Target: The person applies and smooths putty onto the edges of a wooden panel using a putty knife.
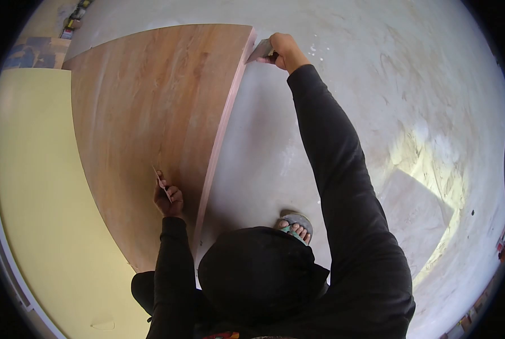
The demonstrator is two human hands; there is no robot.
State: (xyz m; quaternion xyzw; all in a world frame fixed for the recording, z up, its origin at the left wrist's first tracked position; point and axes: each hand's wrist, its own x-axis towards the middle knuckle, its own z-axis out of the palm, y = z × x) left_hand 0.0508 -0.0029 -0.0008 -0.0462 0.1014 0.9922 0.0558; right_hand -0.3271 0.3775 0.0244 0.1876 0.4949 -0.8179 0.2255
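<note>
My right hand is closed around a putty knife, its grey metal blade laid against the far end of a pinkish panel edge. That edge borders a large wood-grain panel. Over the panel's near part, my left hand grips a thin flat plate, seen almost edge-on, with fingers wrapped about its lower end. What kind of tool this plate is I cannot tell.
Left of the panel lies a pale yellow surface with a white frame along it. My sandalled foot stands on the smeared grey floor. A patch of sunlight falls on the right. Small items sit at top left.
</note>
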